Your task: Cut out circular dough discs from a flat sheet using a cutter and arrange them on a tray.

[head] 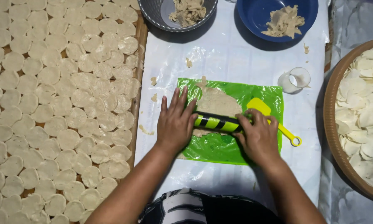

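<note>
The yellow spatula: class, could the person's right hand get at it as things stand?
Probably yes. The yellow spatula lies uncovered on the green plastic sheet, right beside the right hand, which rests on the striped roller.

Two bowls (278, 16), one roller (217, 122), one spatula (269, 114), one cup (294, 79).

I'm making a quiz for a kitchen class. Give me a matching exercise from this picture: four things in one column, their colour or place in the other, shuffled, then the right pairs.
Things:
1. rolling pin
2. spatula
3. bowl of dough scraps
4. small clear cup

Colour or place:
A. blue, at the top edge
B. black with yellow stripes, under both hands
C. on the white cover, right of the green sheet
D. yellow, lying on the green sheet

Pairs: 1-B, 2-D, 3-A, 4-C. The left hand and right hand press on the rolling pin's ends.
</note>
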